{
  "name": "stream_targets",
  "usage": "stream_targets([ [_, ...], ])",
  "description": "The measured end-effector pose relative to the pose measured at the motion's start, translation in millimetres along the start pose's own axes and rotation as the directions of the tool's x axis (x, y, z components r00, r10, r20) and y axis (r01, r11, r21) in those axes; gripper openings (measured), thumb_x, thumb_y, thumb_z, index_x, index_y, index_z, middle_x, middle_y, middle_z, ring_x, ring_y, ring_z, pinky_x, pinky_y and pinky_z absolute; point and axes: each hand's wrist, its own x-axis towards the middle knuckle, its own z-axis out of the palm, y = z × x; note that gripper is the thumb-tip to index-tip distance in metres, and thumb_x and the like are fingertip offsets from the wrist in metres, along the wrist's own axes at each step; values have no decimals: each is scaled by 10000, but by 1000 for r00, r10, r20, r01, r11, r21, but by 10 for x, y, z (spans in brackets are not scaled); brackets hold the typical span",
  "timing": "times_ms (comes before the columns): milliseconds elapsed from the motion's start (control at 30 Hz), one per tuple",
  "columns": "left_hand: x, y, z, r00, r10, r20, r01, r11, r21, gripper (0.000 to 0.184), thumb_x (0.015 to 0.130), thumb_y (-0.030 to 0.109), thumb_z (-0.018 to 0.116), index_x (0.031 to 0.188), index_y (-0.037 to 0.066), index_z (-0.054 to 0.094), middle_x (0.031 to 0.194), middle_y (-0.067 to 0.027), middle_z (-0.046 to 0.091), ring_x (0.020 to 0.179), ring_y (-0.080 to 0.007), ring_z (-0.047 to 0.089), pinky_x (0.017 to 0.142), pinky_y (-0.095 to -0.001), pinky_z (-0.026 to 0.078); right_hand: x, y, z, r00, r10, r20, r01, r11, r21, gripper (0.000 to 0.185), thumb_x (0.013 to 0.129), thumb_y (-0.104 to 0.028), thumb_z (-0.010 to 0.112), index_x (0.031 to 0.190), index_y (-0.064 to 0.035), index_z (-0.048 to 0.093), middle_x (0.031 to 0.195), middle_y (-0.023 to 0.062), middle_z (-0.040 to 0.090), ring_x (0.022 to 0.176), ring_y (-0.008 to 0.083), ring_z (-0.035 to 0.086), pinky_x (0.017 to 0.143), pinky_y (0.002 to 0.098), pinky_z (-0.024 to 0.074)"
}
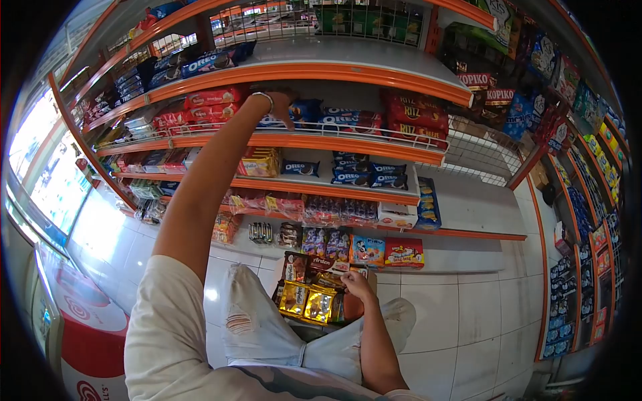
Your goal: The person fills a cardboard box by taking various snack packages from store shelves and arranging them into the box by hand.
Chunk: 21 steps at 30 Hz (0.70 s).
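My left hand (279, 110) reaches into the second shelf from the top, beside blue Oreo packs (304, 112) and just right of the red packs (212, 105). Its fingers are partly in shadow, and whether they grip anything is unclear. Low in front of me, my right hand (358, 285) is closed at the right side of a box of snack packs, its fingertips by a brown and red pack. Gold packs (307, 302) and a dark brown pack (295, 267) lie in that box, between my knees.
Orange-edged shelves (334, 146) span the front, with a wire rail along one. Red Ritz packs (414, 113) stand at the right. Colourful boxes (403, 252) line the bottom shelf. A red and white freezer (90, 321) is at left; another stocked rack (595, 267) stands at right.
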Motion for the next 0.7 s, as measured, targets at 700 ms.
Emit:
stream_targets([
  [700,155,-237,38,991,125,55,-127,991,31,905,695,504,711,1409,87,345,1353,-223,447,1265,-347,420,1035,-412,346,49,67,-3,999,-21,-46,22,1000,18,237,896,-190,586,1033,2,577,778,73,637,595,131,590,525,273,479],
])
